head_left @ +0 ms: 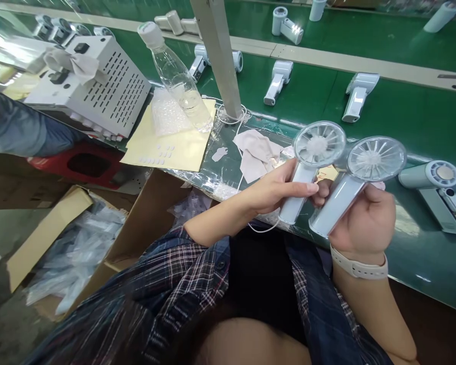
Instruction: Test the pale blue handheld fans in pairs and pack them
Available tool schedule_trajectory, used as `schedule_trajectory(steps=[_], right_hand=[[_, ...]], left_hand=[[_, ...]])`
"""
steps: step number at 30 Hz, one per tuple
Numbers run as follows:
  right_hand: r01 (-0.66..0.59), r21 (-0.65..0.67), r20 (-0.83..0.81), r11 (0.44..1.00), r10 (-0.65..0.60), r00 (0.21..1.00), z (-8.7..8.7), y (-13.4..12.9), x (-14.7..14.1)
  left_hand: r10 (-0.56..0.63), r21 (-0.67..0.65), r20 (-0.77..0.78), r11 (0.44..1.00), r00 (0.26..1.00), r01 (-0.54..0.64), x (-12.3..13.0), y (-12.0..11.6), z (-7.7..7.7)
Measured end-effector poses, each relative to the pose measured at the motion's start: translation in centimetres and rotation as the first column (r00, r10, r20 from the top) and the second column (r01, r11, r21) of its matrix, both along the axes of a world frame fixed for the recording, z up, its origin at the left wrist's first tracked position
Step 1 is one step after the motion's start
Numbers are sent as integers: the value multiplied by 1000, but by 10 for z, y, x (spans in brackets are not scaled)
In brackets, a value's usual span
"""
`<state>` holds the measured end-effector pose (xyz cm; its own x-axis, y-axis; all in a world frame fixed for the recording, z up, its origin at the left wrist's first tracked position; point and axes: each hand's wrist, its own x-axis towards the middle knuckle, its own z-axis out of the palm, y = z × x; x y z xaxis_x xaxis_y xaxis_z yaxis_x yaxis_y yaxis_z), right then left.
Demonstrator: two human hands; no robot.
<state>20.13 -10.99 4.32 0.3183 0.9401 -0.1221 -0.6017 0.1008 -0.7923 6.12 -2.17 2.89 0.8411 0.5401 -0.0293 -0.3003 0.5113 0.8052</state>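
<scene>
My left hand [275, 190] is closed round the handle of a light blue handheld fan [301, 190], its thumb across the front. Beside it, my right hand [365, 218], with a pale watch strap on the wrist, grips a second light blue fan [336, 205] from behind. Both fans are tilted, their round clear heads up and close together. Some right-hand fingertips show in the gap between the two handles. A crumpled light cloth [256, 152] lies on the green table [421, 258] to the left of the fans.
A metal post [220, 61] rises behind the table edge, with a bottle [178, 81] and yellow sheet [137, 147] left of it. More fans [359, 96] lie on the green belt [319, 91]. A vented white box [106, 86], a person's sleeve [26, 126] and a carton of plastic bags [79, 248] are at left.
</scene>
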Motion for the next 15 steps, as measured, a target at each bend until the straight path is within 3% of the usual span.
schedule_trajectory(steps=[7,15], right_hand=[[4,39,24,999,-5,1000,3,-7,8],[281,2,58,960,-280,958,-8,-11,11]], left_hand=[[46,-42,10,998,999,-45,-9,5,-8],[138,173,-71,977,988,-124,-15,8,-5]])
